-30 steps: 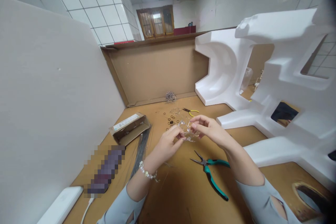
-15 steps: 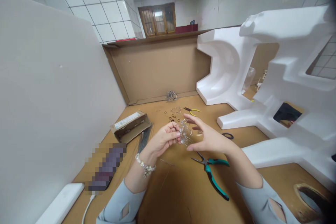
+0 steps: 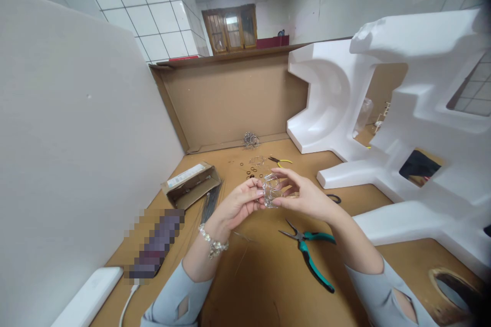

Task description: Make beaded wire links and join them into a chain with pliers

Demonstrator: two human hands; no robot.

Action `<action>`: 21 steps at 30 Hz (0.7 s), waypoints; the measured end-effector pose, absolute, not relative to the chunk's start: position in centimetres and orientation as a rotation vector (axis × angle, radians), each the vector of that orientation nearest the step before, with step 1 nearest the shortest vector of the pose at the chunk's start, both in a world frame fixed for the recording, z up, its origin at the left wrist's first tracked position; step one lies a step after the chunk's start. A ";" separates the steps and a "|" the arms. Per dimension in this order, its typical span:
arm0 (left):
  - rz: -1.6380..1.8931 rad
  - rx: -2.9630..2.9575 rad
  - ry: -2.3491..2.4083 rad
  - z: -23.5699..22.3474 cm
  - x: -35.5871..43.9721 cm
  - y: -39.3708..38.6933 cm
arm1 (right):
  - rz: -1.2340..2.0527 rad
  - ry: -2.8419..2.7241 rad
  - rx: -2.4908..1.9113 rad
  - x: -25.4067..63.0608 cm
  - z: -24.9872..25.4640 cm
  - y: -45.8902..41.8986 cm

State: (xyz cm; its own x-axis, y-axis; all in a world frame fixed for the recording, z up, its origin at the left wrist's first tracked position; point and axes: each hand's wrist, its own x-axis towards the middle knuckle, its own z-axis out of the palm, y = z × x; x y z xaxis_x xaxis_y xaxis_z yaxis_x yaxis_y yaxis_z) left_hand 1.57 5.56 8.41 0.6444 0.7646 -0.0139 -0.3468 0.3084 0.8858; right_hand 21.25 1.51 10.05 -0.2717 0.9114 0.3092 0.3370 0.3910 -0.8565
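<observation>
A small cluster of clear beads on thin wire (image 3: 270, 190) hangs above the cardboard worktop, held from both sides. My left hand (image 3: 238, 204), with a bead bracelet at the wrist, pinches its left side with closed fingers. My right hand (image 3: 307, 196) grips its right side between thumb and curled fingers. Teal-handled pliers (image 3: 311, 257) lie on the cardboard just below my right forearm. Small dark rings (image 3: 251, 169) are scattered behind the hands.
Yellow-handled pliers (image 3: 281, 161) and a tangle of wire (image 3: 249, 139) lie farther back. A small open carton (image 3: 191, 184) with a bundle of thin rods (image 3: 210, 201) sits left. White foam blocks (image 3: 402, 127) fill the right; a white board (image 3: 76, 163) walls the left.
My right hand opened away from the bead cluster half a second ago, then closed back onto its right side. The cluster has shifted slightly upward between the hands.
</observation>
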 end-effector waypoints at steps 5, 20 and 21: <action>0.775 0.817 0.487 8.2 1.7 5.9 | 0.900 -1.789 -1.062 21.9 10.1 1.6; 0.677 0.715 0.468 8.0 1.6 5.9 | 0.621 -2.068 -1.044 20.9 10.9 0.3; 0.681 0.714 0.474 8.0 1.6 5.9 | 0.631 -2.064 -1.032 20.9 10.9 0.3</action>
State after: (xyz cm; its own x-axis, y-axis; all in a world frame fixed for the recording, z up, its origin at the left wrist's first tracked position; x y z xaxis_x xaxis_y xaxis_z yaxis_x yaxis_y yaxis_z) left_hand 1.63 5.87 7.96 0.6888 0.7059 -0.1652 -0.3997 0.5598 0.7258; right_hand 20.92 0.27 10.92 -0.4100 0.8242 0.3906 0.4651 0.5573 -0.6878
